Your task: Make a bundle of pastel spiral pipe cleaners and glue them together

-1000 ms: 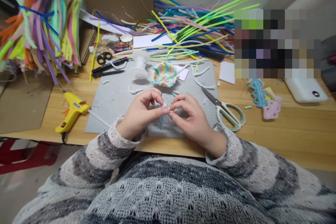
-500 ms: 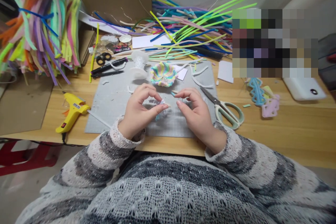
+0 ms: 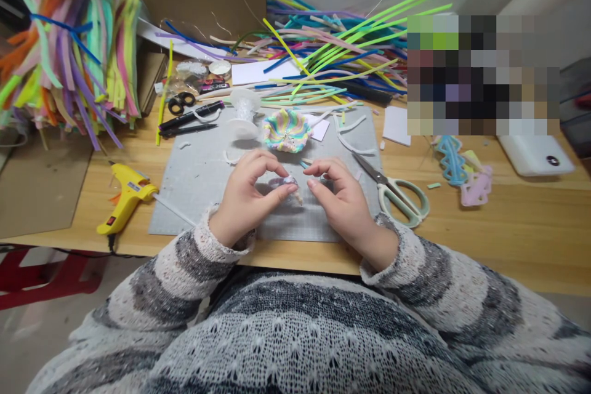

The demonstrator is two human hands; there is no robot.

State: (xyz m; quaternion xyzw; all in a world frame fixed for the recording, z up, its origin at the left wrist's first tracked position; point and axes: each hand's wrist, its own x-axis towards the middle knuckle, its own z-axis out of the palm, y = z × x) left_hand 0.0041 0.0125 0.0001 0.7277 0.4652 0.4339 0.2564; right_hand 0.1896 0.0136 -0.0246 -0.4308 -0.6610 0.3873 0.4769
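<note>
My left hand [image 3: 252, 197] pinches a small pale fuzzy piece [image 3: 292, 188] between thumb and fingertips, above the grey cutting mat [image 3: 207, 166]. Just right of it, my right hand [image 3: 344, 203] has its thumb and index finger a little apart, with nothing visible held between them. Past the hands lies a round ruffled pastel piece [image 3: 287, 130] with a shiny centre. A clear spool [image 3: 244, 114] stands to its left. Scissors [image 3: 392, 191] with pale green handles rest at the mat's right edge.
A yellow glue gun [image 3: 124, 197] lies left of the mat. Behind are pens [image 3: 191, 118], black tape rings and a heap of coloured pipe cleaners [image 3: 341, 43]. Large bundles [image 3: 69, 49] fill the left back. Blue and pink pieces [image 3: 450, 160] and a white device [image 3: 533, 154] sit right.
The small piece in my left hand has turned, and a pale end now points down toward the mat. My right hand has shifted slightly left.
</note>
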